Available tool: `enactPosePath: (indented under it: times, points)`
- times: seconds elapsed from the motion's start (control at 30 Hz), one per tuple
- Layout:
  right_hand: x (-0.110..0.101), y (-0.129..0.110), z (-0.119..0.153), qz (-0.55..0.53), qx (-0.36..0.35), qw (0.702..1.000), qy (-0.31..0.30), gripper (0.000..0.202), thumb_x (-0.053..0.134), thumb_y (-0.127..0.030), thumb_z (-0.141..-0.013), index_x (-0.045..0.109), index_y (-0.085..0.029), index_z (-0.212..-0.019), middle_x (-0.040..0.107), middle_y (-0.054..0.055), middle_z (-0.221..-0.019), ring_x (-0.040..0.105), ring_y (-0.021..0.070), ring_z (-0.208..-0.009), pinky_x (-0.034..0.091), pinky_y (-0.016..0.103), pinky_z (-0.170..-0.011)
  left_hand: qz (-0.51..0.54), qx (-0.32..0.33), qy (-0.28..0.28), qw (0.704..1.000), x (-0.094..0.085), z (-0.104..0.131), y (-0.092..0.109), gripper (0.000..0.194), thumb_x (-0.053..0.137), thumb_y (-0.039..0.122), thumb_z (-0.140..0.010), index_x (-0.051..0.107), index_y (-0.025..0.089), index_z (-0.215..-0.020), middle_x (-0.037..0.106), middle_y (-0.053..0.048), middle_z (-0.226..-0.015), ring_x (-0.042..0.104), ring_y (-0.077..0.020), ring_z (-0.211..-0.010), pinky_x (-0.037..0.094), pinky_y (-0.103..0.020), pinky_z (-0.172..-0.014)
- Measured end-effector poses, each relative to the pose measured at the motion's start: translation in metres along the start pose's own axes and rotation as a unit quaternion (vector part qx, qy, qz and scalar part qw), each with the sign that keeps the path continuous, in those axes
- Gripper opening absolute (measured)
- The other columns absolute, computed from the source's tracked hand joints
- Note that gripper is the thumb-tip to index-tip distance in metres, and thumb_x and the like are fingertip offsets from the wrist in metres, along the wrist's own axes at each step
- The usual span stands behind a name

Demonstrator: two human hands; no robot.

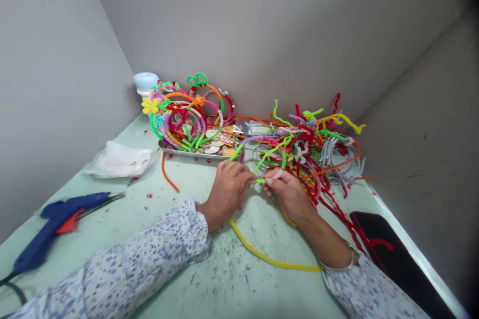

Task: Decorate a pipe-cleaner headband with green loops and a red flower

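Observation:
My left hand (231,190) is closed in a pinch at one end of a lime-green pipe cleaner (259,181). Facing it, my right hand (294,198) pinches the same piece with thumb and forefinger. A headband (258,138) wrapped in green, purple and pink pipe cleaner arches up between the two hands, and its pale end runs into my right hand. A long green strand (270,153) sticks up from the work. Beneath my hands a yellow pipe cleaner (264,257) curves across the table. My fingers partly hide the twisted part.
Finished headbands (202,97) rest on a metal tray (194,154) of shells. To the right lie tangled pipe cleaners (307,132), a coil of grey wire (342,157) and a phone (396,264). A blue glue gun (56,229) and a plastic bag (121,159) are at left.

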State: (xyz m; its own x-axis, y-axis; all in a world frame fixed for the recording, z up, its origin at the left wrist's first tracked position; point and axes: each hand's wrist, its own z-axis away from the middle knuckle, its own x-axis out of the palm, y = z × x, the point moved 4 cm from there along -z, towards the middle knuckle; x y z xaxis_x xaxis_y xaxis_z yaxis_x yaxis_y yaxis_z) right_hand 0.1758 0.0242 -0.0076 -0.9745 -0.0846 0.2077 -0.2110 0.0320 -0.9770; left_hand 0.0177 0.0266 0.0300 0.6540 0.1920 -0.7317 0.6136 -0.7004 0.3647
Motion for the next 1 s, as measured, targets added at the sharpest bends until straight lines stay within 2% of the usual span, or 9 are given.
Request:
enactPosePath:
  times: [0.3, 0.6, 1.0]
  points:
    - [-0.0023, 0.0037, -0.0023, 0.028, -0.026, 0.999, -0.007, 0.006, 0.061, -0.024, -0.078, 0.061, -0.019, -0.077, 0.056, -0.001, -0.071, 0.050, 0.0118, -0.063, 0.039, 0.026, -0.062, -0.003, 0.005, -0.032, 0.999, 0.0039, -0.0010, 0.0010, 0.018, 0.046, 0.027, -0.091, 0.062, 0.019, -0.090, 0.065, -0.002, -0.088, 0.052, -0.0174, -0.087, 0.033, -0.037, -0.087]
    - [-0.0050, 0.0052, -0.0031, 0.018, -0.027, 0.999, 0.000, 0.003, 0.061, -0.023, -0.078, 0.061, -0.020, -0.077, 0.056, -0.002, -0.072, 0.050, 0.0113, -0.063, 0.040, 0.026, -0.061, -0.008, 0.007, -0.020, 1.000, 0.0014, 0.0003, 0.0009, 0.016, 0.049, 0.029, -0.090, 0.062, 0.020, -0.092, 0.066, -0.002, -0.086, 0.053, -0.0172, -0.084, 0.034, -0.035, -0.084]
    - [-0.0043, 0.0049, -0.0024, 0.069, -0.039, 0.997, -0.001, 0.006, 0.060, -0.025, -0.078, 0.060, -0.019, -0.077, 0.054, -0.002, -0.070, 0.049, 0.0120, -0.063, 0.037, 0.027, -0.061, -0.024, 0.000, -0.065, 0.998, 0.0080, 0.0002, 0.0003, 0.021, 0.043, 0.030, -0.092, 0.060, 0.017, -0.090, 0.062, -0.005, -0.093, 0.050, -0.0187, -0.088, 0.034, -0.036, -0.081]
